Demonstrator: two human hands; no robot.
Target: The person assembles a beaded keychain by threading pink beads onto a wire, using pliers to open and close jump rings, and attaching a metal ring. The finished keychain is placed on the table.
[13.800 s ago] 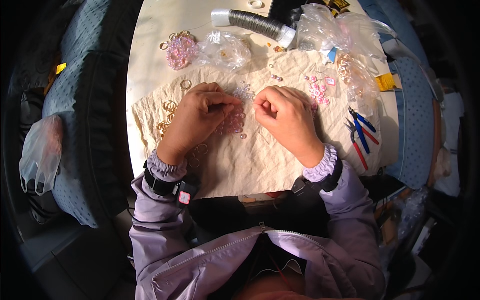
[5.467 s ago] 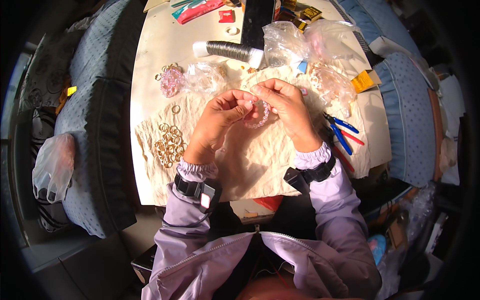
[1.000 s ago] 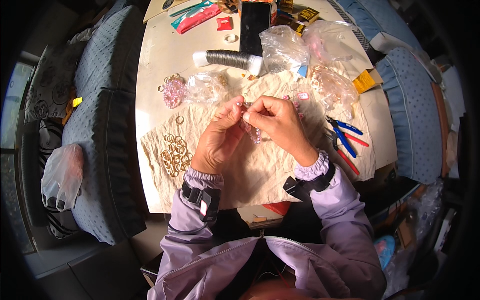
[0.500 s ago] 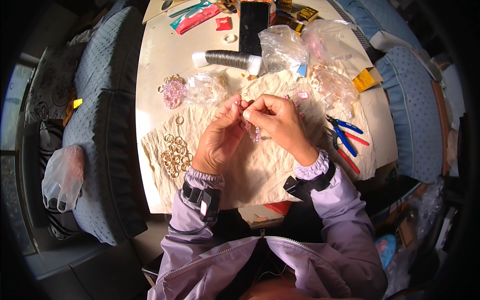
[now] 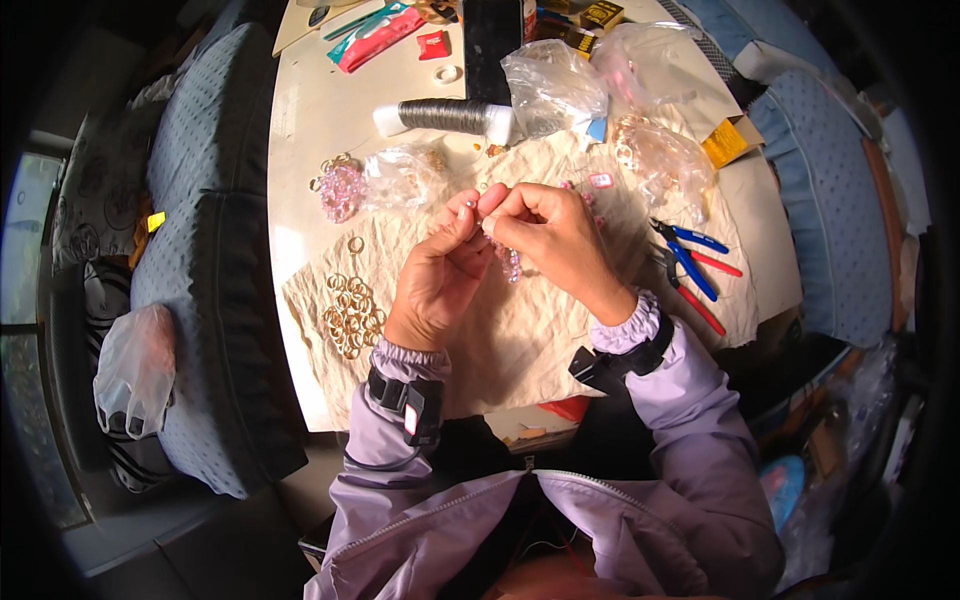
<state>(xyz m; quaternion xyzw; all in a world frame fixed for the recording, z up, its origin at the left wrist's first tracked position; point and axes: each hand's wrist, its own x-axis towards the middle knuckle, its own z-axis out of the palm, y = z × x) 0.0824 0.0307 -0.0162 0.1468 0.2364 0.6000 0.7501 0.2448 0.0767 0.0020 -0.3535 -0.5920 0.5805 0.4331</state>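
Note:
Over the middle of the cloth, my left hand (image 5: 436,280) and my right hand (image 5: 562,245) meet at their fingertips, both closed in a pinch. A strand of clear pink beads (image 5: 511,265) hangs down between them from the pinched fingers. One small shiny bead shows by my left thumb; the exact spot where the fingers grip is mostly hidden. Left of my left hand lies a heap of gold-coloured rings (image 5: 352,315), with one keyring (image 5: 355,245) just above it. Farther off sits a bundle of pink beads with rings (image 5: 342,190).
Beyond my hands lie a wire spool (image 5: 445,116), clear plastic bags (image 5: 555,85), a dark phone (image 5: 490,50) and a white tape roll (image 5: 446,74). Blue-handled cutters (image 5: 690,262) and red-handled pliers (image 5: 700,308) rest at the right. Wrinkled cloth (image 5: 480,370) covers the table's near part.
My hands stay together at the same place, with small finger shifts. The strand hangs slightly less low. The whole view has turned slightly; nothing on the table has visibly moved.

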